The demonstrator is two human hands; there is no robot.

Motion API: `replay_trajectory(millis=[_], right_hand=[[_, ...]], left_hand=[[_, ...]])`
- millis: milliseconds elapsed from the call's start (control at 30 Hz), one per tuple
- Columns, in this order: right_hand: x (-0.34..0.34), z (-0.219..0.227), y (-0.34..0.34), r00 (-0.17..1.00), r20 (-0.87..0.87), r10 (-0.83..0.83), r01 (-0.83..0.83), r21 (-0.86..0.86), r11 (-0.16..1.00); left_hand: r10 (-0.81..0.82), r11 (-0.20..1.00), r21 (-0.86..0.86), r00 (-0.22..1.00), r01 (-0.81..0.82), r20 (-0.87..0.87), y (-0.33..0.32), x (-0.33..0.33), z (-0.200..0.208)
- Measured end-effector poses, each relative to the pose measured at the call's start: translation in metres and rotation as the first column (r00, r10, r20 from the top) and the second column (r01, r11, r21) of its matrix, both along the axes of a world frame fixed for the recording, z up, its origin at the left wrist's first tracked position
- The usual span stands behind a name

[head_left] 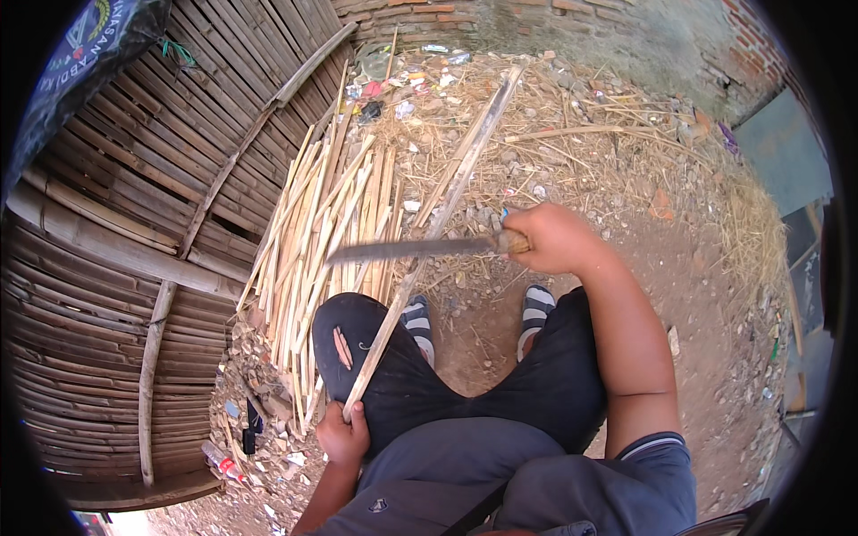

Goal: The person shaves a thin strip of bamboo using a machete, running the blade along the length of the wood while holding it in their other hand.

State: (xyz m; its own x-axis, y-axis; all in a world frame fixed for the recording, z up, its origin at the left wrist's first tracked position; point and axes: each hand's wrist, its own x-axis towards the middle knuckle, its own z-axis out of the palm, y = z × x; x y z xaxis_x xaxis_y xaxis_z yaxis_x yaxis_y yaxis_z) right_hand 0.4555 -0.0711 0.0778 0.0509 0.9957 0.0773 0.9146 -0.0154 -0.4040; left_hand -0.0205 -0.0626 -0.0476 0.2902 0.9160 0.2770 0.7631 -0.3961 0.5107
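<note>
Long knife across bamboo strip

Site is an outdoor yard, evidently serving as a makeshift woodworking spot. Daylit bare earth underfoot is strewn with dry straw and scattered litter, including a plastic bottle. A slatted bamboo wall bounds the left side; a weathered brick wall, partly plastered, closes the far end. A loose pile of split strips and a long knife indicate manual work.
</note>
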Motion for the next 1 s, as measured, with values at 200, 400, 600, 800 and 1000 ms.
replay_trajectory(millis=[200,400,600,800,1000], right_hand=[[0.021,-0.003,-0.001,0.995,-0.092,-0.036,0.03,-0.065,0.997],[0.059,-0.004,-0.011,0.908,-0.088,-0.409,0.41,-0.01,0.912],[0.016,0.0,-0.007,0.993,-0.048,-0.104,0.105,0.032,0.994],[0.008,0.004,-0.004,0.999,0.04,0.037,-0.036,-0.022,0.999],[0.064,-0.008,-0.008,0.896,-0.13,-0.425,0.428,-0.011,0.904]], left_hand=[[-0.002,1.0,-0.01,1.0,0.001,-0.02,0.0,-0.002,0.0],[-0.004,1.0,-0.002,1.0,0.004,-0.027,-0.001,0.004,0.007],[-0.008,1.0,-0.002,1.0,0.008,0.005,0.0,0.001,0.001],[-0.013,1.0,-0.012,1.0,0.013,0.012,-0.001,0.001,0.006],[-0.007,1.0,0.001,0.999,0.007,-0.05,-0.001,0.004,0.01]])
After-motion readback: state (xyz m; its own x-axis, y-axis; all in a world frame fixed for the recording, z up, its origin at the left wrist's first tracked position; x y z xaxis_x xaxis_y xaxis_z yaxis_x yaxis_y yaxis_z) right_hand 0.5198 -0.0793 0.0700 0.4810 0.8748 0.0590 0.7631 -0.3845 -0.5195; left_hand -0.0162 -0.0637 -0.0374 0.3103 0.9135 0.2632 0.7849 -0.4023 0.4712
